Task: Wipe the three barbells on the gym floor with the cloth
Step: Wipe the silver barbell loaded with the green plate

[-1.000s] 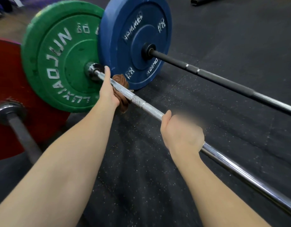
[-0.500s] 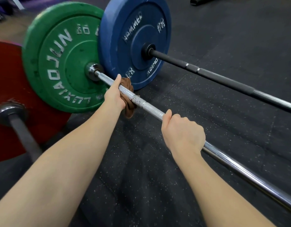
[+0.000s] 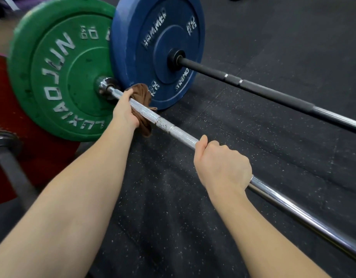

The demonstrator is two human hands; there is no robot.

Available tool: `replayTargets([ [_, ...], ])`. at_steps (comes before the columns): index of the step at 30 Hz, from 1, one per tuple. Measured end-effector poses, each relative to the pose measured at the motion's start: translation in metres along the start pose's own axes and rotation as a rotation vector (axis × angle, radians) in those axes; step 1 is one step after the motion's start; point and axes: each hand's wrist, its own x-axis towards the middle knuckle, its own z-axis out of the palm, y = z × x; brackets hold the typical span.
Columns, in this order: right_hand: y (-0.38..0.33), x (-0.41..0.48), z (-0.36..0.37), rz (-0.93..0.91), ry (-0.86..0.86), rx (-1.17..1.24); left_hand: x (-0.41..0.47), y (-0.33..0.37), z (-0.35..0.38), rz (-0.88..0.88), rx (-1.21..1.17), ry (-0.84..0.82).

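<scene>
Your left hand (image 3: 125, 110) wraps the brown cloth (image 3: 142, 95) round the chrome bar (image 3: 181, 135) at ten o'clock beside the green plate (image 3: 58, 77), fingers hidden behind it, your right hand (image 3: 223, 167) grips the bare bar at four o'clock, and the nine-o'clock barbell (image 3: 13, 173) is cut off.

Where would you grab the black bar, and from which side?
Take the black bar mid-shaft from above, fingers curled round it: it is a thin round rod lying low over the floor, and the blue plate blocks its end.
</scene>
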Motion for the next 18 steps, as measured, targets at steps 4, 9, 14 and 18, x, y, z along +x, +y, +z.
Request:
replayTargets([
  [4, -0.001, -0.002, -0.003, 0.0, -0.006, 0.019, 0.003, 0.0, -0.004, 0.018, -0.016, 0.067],
  [9, 0.001, -0.004, -0.003, -0.016, 0.033, -0.018, 0.042, 0.005, -0.024, 0.034, -0.017, 0.086],
  [14, -0.001, 0.0, 0.0, -0.005, 0.019, -0.013, 0.05, 0.036, -0.038, 0.118, -0.141, 0.268],
  [18, -0.002, 0.0, 0.001, 0.005, 0.01, -0.013, 0.029, 0.046, -0.029, 0.136, -0.049, 0.217],
])
